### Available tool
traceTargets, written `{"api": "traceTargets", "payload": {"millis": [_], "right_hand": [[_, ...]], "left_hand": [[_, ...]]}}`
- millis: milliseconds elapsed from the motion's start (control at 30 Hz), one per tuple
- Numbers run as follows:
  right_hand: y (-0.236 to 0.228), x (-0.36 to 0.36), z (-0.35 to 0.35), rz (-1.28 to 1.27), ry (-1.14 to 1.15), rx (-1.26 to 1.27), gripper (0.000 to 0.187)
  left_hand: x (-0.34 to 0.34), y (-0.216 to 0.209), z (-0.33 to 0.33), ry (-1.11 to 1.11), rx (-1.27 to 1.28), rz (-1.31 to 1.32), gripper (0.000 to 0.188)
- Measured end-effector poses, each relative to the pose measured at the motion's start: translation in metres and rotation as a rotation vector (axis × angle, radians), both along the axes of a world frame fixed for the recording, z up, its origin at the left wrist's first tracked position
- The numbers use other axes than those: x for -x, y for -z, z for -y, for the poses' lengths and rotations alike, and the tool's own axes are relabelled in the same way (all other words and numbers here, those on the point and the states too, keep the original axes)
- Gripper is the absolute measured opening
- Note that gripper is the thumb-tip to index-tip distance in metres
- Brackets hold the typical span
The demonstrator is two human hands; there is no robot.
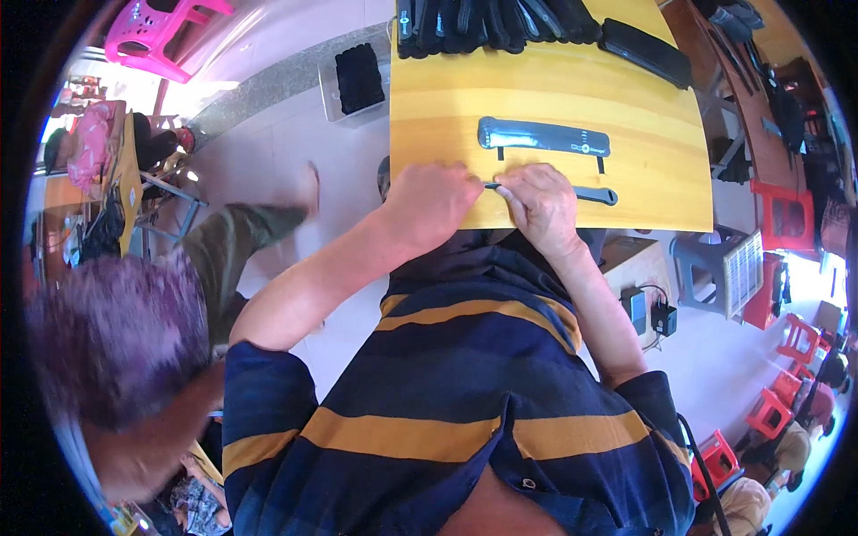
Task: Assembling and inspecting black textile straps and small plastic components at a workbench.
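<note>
My left hand (pixel 438 192) is closed at the near edge of the yellow table, its fingertips pinching one end of a thin dark strip. My right hand (pixel 541 201) pinches the same dark strip (pixel 594 194) close beside it. The strip's rounded end, with a ring or hole in it, sticks out to the right of my right hand. Its middle is hidden by my fingers. Just beyond my hands lies a flat, glossy dark grey band (pixel 545 138) with pale printing and two short black tabs pointing toward me.
A row of black bands (pixel 492 25) lies along the far side of the yellow table (pixel 447 98), with a black case-like piece (pixel 645 54) beside it. A clear bin (pixel 332 94) holds black pieces on the left. Another person (pixel 125 339) is close at my left, blurred. A grey stool (pixel 710 268) stands right.
</note>
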State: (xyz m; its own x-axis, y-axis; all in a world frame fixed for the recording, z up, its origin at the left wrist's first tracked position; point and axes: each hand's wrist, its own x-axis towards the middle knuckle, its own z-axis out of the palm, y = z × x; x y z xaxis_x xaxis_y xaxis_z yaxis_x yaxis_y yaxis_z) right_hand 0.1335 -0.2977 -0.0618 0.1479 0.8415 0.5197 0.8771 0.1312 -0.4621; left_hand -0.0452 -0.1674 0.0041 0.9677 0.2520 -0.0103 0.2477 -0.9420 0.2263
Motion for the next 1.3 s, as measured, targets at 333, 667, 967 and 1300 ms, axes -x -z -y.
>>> {"api": "traceTargets", "payload": {"millis": [333, 667, 967, 1300], "right_hand": [[0.003, -0.004, -0.001, 0.010, -0.012, 0.003, 0.012], [-0.001, -0.003, -0.001, 0.006, -0.006, 0.014, 0.012], [-0.002, -0.001, -0.001, -0.012, 0.004, 0.009, 0.012], [-0.003, -0.001, -0.003, -0.016, -0.007, 0.017, 0.012]], "left_hand": [[0.013, 0.023, -0.014, -0.008, 0.077, 0.127, 0.026], [0.026, 0.033, -0.028, -0.020, 0.037, 0.163, 0.027], [0.028, 0.039, -0.018, -0.049, 0.138, 0.332, 0.025], [0.028, 0.039, -0.019, -0.048, 0.141, 0.291, 0.032]]}}
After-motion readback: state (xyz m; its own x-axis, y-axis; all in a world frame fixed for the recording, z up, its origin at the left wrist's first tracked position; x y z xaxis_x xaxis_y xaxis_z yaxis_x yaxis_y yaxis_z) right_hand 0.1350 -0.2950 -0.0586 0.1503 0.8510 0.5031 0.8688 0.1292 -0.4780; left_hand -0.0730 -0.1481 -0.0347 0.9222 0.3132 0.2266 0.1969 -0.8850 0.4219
